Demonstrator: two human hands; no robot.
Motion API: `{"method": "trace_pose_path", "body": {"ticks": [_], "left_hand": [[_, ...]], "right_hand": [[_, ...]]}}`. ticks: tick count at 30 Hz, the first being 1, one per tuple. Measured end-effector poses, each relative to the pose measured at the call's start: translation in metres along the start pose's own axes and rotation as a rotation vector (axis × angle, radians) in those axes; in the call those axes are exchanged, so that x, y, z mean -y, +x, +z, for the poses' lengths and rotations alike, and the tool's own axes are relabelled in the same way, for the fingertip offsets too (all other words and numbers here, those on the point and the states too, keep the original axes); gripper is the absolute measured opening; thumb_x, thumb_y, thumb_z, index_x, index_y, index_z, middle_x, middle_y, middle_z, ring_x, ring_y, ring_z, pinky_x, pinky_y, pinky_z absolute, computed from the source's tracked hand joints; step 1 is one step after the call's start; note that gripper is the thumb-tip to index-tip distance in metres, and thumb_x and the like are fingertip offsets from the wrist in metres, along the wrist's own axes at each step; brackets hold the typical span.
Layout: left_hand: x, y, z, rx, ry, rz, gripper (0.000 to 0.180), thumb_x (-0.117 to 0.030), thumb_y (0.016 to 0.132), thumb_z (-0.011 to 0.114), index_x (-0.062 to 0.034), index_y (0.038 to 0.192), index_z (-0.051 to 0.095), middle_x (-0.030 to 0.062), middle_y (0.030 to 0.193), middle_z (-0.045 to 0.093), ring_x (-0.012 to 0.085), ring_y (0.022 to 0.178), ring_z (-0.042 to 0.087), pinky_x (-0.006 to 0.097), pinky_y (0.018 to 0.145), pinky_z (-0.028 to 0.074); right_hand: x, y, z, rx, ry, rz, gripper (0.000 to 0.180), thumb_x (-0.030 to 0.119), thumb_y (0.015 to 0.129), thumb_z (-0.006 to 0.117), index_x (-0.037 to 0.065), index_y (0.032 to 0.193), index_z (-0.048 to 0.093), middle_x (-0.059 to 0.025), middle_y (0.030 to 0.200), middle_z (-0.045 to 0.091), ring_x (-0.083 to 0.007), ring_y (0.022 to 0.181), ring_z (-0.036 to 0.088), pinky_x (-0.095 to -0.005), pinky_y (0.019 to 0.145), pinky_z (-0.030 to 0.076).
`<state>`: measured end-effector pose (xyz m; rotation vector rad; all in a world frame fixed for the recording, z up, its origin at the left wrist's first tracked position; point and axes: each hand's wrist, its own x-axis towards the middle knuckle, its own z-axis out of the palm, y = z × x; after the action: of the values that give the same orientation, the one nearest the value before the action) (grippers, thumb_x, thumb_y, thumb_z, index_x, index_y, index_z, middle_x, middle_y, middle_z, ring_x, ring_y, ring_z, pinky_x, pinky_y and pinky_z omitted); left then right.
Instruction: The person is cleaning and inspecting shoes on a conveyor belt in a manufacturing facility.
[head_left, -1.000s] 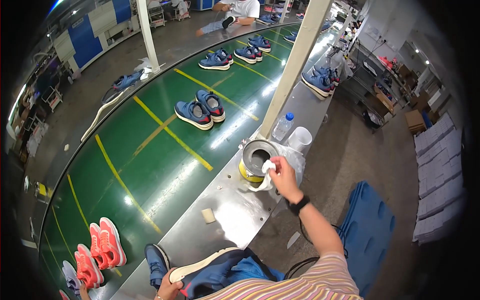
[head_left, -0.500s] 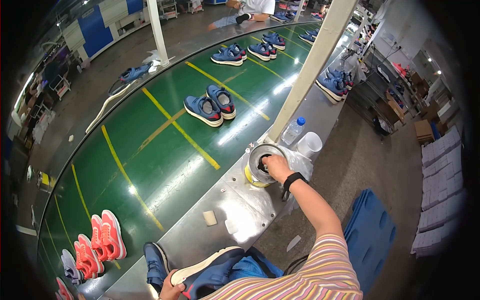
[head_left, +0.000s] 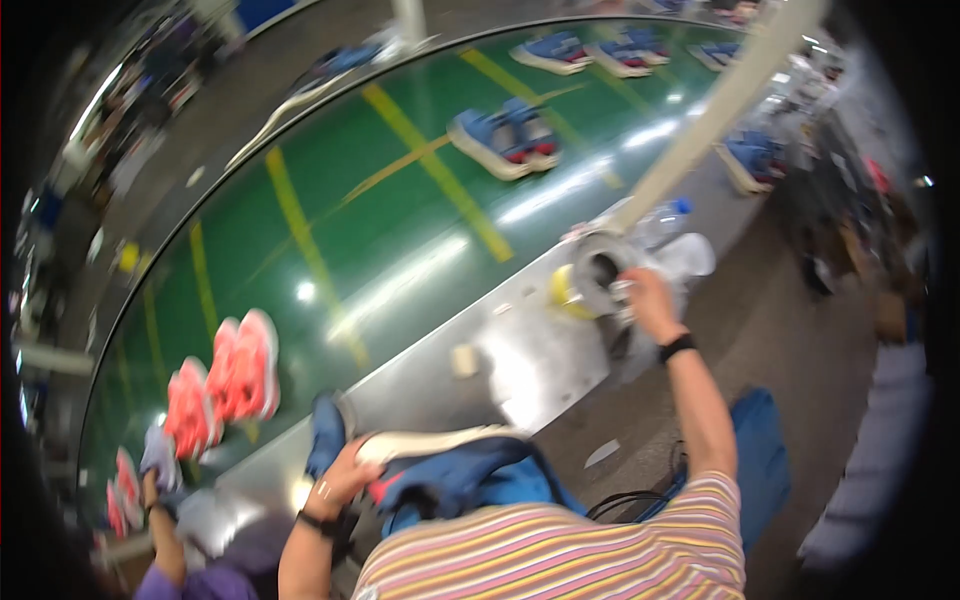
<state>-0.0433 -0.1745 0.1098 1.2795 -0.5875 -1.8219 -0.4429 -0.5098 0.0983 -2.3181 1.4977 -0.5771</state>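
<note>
Shoe, dark blue with a cream sole (head_left: 455, 465), was in the left hand (head_left: 347, 475), low in the view just in front of the striped shirt. Left hand was closed round the heel end, fingers over the sole edge; sole edge was turned up and away from the person, toe end to the right. Grip looked firm, thumb position not clear. Second blue shoe (head_left: 327, 437) stood just beyond that hand, at the tabletop (head_left: 550, 360) edge.

Right hand (head_left: 648, 303) was at the near side of the yellow-and-metal can (head_left: 583, 280), fingertips by its mouth. Fingers were curled nearly closed, pinching a small whitish piece (head_left: 622, 292). Blur hid what the piece was; couldn't tell if the fingers touched the rim.

Can was on the tabletop near the post (head_left: 715, 120). Clear bottle with a blue cap (head_left: 668, 218) and white cup (head_left: 690, 256) were just behind it. Pale block (head_left: 465, 361) lay between can and shoes. Green conveyor (head_left: 330, 220) alongside carried a blue pair (head_left: 500, 140) and coral shoes (head_left: 243, 367). Co-worker's hand (head_left: 152, 490) was at a lavender shoe (head_left: 160, 455), far left.
</note>
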Motion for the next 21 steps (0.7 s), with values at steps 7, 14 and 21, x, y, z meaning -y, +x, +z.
{"method": "trace_pose_path", "body": {"ticks": [7,14,21], "left_hand": [[-0.020,0.073,0.073,0.179,0.075,0.004,0.048,-0.028,0.075,0.065,0.0002,0.111,0.051,0.0033,0.095,0.057,0.0086,0.086,0.050,0.022,0.077,0.042],[-0.029,0.076,0.091,0.241,0.139,-0.058,0.047,-0.025,0.073,0.068,0.0000,0.109,0.052,0.0034,0.094,0.057,0.0093,0.089,0.051,0.022,0.080,0.041],[-0.023,0.059,0.084,0.302,0.165,-0.009,0.054,-0.022,0.068,0.073,-0.0006,0.113,0.051,0.0033,0.099,0.058,0.0091,0.090,0.052,0.023,0.081,0.042]], "right_hand": [[0.106,-0.038,-0.039,0.478,0.941,0.170,0.022,-0.002,0.079,0.051,0.003,0.100,0.058,-0.0028,0.088,0.058,-0.0093,0.077,0.054,-0.0227,0.068,0.044],[0.172,-0.067,0.005,0.733,0.818,-0.402,0.018,0.002,0.076,0.057,0.004,0.093,0.060,-0.0096,0.084,0.057,-0.0229,0.077,0.057,-0.0298,0.065,0.045],[0.182,-0.087,0.012,0.688,0.799,-0.549,0.024,-0.007,0.068,0.059,0.006,0.088,0.061,-0.0075,0.084,0.057,-0.0222,0.077,0.058,-0.0293,0.066,0.047]]}}
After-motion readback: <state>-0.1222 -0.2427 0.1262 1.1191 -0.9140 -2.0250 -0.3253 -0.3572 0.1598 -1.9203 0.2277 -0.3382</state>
